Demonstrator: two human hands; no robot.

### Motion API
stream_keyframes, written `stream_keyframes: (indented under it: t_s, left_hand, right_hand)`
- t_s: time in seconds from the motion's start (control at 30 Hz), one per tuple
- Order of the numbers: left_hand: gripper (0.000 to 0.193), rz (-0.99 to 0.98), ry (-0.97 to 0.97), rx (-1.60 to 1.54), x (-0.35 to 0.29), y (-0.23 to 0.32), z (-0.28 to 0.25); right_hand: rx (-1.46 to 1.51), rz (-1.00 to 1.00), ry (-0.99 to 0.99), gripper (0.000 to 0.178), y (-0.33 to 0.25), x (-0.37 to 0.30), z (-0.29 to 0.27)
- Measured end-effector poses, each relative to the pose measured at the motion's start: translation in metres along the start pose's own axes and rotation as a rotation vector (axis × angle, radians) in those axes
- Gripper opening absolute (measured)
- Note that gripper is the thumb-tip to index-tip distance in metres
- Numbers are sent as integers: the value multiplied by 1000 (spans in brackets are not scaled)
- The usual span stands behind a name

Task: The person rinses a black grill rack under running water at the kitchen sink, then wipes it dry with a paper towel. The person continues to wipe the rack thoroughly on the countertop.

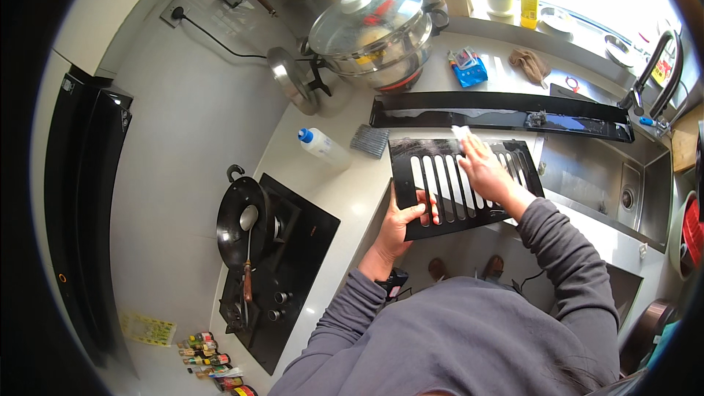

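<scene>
The black slotted panel [462, 183] lies at the worktop [345, 191] edge, just left of the sink [609, 183]; the left hand [407, 220] grips its near corner, and the right hand [488, 172] lies flat on it, fingers together, pressing a white cloth [460, 132] mostly hidden under them. Behind the panel stands a steel pot [378, 33] under a glass lid; its content is unclear. Left of the panel, a black wok [238, 224] holds a ladle [248, 238].

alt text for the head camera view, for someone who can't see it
Seen from above, a person's left hand grips the near edge of a black slotted panel on a kitchen counter while the right hand presses a white cloth on it. A lidded steel pot, a black wok and a sink surround them.
</scene>
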State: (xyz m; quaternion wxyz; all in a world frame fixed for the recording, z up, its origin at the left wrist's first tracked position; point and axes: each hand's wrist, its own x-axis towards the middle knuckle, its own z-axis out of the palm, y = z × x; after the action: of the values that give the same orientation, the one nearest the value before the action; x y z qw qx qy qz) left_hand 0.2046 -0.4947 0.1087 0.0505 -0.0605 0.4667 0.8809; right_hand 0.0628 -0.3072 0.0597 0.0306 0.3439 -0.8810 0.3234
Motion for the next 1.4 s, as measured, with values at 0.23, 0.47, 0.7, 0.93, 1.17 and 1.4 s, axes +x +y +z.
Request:
stream_keyframes:
  t_s: [0.23,0.47,0.7,0.93,1.17,1.4]
  left_hand:
    - [47,-30,15,50,7,-7,-11]
    - [51,-51,28,69,3,-11,-13]
    - [55,-86,27,45,7,-13,-20]
    - [53,-58,30,35,4,-15,-22]
    - [54,-59,41,30,7,-15,-26]
    - [51,-80,124,-7,7,-16,-31]
  right_hand:
    - [150,-181,21,60,-39,2,28]
    - [-254,43,-90,57,30,-12,6]
    - [31,-153,96,59,-8,-12,17]
    - [-176,188,-107,57,30,-19,-6]
    - [25,10,-8,48,26,-40,24]
    - [23,-22,-163,43,3,-96,-5]
